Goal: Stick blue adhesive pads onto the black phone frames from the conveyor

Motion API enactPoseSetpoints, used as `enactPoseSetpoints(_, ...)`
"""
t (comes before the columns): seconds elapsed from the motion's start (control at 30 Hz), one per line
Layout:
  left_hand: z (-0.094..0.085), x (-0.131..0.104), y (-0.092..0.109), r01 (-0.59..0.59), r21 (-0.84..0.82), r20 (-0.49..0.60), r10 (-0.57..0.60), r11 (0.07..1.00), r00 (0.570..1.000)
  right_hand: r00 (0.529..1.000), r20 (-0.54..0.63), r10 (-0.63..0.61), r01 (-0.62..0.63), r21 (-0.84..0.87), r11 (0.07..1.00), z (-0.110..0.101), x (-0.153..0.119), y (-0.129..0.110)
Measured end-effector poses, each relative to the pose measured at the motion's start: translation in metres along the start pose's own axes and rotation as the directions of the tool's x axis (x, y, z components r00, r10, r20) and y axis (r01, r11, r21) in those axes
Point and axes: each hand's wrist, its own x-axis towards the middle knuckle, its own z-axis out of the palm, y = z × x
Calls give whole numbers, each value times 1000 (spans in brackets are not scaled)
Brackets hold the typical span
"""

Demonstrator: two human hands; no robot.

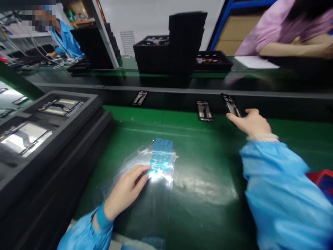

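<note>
My left hand (128,185) rests low on the green work surface, thumb and forefinger nearly meeting at the left edge of a sheet of blue stickers (162,152). Shiny clear plastic film (137,158) lies around the sheet and catches the light. At the right, my right hand (251,123) is stretched forward, its thumb and fingers about the near end of a flat black-framed phone screen part (231,104). The hand hides that part's lower end. A second such part (204,111) lies just to its left, and a third (140,98) farther left.
Black foam trays (91,104) holding similar parts are stacked at the left. Across the dark belt (166,81) stand black bins (166,52). A co-worker in pink (275,31) is at the far right, another in blue (66,38) at the far left. Something red (318,176) shows beside my right sleeve.
</note>
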Motion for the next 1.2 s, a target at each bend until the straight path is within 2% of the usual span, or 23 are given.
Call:
enactPoseSetpoints(0.07,-3,10,-4,-69,126,72,60,990,996,997,74,5,-1,-51,999,2,-66,1)
enactPoseSetpoints(0.13,-4,17,-10,-150,174,140,127,973,982,975,148,-167,193,-176,965,9,-139,8)
enactPoseSetpoints(0.2,-2,22,-16,-213,175,210,175,961,962,951,147,-271,297,-194,935,20,-200,19)
enactPoseSetpoints(0.23,1,24,-18,-231,176,241,186,957,953,941,136,-310,333,-200,921,25,-222,24)
enactPoseSetpoints(0.3,6,27,-23,-244,193,278,185,950,942,924,84,-372,382,-196,903,31,-247,28)
enactPoseSetpoints(0.37,11,28,-28,-242,218,272,179,946,945,897,21,-442,440,-150,886,30,-250,22)
enactPoseSetpoints(0.43,16,29,-30,-231,235,232,176,944,957,851,-7,-525,524,-32,851,27,-243,3)
enactPoseSetpoints(0.57,22,28,-30,-197,267,127,168,943,978,713,66,-698,672,222,707,35,-226,-53)
enactPoseSetpoints(0.63,23,27,-29,-187,275,90,168,943,982,679,86,-729,698,234,677,50,-220,-78)
enactPoseSetpoints(0.73,24,26,-26,-174,276,49,167,945,985,679,83,-730,713,166,682,73,-215,-104)
enactPoseSetpoints(0.83,26,25,-24,-159,257,20,159,953,987,673,75,-736,722,150,675,87,-213,-116)
enactPoseSetpoints(0.97,26,25,-26,-136,195,-5,139,971,990,665,37,-745,726,198,658,92,-216,-119)
enactPoseSetpoints(1.07,21,27,-27,-125,122,0,126,985,992,662,-5,-749,728,241,642,88,-220,-117)
enactPoseSetpoints(1.13,16,25,-24,-125,57,15,125,991,992,705,-37,-708,677,332,657,81,-220,-112)
enactPoseSetpoints(1.2,13,18,-15,-120,-19,10,120,993,993,759,5,-651,568,484,666,69,-220,-105)
